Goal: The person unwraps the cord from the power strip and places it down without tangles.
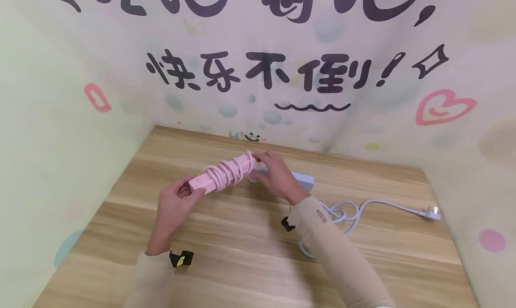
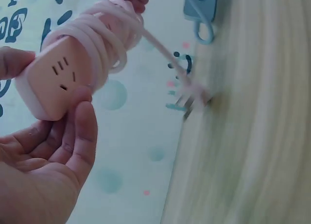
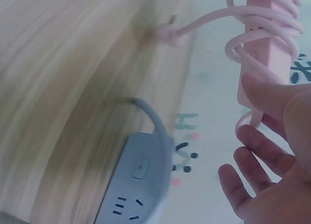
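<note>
A pink power strip (image 1: 205, 181) is held up over the table, its pink cord (image 1: 225, 173) wound several times round the body. My left hand (image 1: 173, 207) grips the socket end between thumb and fingers. At the other end my right hand (image 1: 278, 176) pinches the strip, with the thumb (image 3: 267, 95) on its side near where the cord comes out; the remaining fingers are spread loosely. In the left wrist view a loose length of cord hangs down to a blurred pink plug (image 2: 197, 94) close to the tabletop.
Behind my right hand a pale blue-white power strip (image 1: 304, 181) lies on the wooden table (image 1: 225, 250). Its loosely looped cord (image 1: 356, 209) runs right to a plug (image 1: 432, 214) near the table's right edge. A printed cloth wall (image 1: 250, 75) stands behind.
</note>
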`<state>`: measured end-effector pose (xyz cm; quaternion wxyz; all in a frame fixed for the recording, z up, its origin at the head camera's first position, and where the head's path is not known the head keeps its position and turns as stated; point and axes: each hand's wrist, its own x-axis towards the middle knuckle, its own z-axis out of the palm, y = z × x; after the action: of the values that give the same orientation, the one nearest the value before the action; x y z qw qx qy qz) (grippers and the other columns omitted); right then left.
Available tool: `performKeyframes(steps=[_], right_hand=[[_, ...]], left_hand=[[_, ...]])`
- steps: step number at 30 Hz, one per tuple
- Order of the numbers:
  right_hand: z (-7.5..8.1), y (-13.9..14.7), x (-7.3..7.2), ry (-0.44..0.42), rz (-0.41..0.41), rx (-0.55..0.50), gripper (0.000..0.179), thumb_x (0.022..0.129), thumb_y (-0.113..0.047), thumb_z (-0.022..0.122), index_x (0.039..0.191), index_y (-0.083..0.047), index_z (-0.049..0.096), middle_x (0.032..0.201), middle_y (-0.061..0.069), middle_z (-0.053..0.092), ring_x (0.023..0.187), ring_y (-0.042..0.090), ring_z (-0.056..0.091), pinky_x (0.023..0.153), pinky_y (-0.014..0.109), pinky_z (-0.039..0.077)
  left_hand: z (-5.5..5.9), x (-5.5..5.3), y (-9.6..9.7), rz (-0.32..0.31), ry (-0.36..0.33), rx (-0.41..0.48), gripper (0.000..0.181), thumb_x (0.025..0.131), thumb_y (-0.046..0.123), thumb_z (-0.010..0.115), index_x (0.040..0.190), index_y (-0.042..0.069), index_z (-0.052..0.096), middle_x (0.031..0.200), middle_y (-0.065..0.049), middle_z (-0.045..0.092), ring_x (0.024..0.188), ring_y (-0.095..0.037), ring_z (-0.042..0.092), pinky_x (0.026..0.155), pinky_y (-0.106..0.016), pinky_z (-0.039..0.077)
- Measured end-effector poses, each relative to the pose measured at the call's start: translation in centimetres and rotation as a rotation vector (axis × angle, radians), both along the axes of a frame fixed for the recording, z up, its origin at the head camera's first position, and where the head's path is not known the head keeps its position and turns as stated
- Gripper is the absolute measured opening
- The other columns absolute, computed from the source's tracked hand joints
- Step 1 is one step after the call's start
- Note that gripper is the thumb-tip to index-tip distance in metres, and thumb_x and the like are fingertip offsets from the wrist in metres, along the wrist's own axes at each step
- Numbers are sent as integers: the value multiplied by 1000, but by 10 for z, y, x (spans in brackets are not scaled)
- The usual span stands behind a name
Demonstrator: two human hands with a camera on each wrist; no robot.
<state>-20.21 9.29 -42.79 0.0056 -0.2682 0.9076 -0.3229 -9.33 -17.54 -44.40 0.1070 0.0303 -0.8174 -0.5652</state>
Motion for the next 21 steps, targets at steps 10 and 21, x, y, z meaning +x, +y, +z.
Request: performKeyframes(steps=[10, 21], right_hand=[[21, 33, 14, 106, -67, -154, 42, 93, -12, 74, 134, -12, 65, 113, 7, 64, 105, 26, 63, 89, 41, 56], [35, 80, 26, 178, -125, -174, 42, 87, -16, 81, 127, -10, 72, 99, 9, 58, 93, 20, 58, 84, 39, 55]], left_hand=[[14, -14, 10, -138, 152, 241, 29, 95, -3, 63, 119, -19, 62, 102, 3, 73, 86, -1, 70, 76, -18, 60], [25, -36, 40, -253, 91, 307, 31, 102, 8, 56, 124, -13, 60, 104, 8, 69, 90, -7, 68, 82, -20, 59]])
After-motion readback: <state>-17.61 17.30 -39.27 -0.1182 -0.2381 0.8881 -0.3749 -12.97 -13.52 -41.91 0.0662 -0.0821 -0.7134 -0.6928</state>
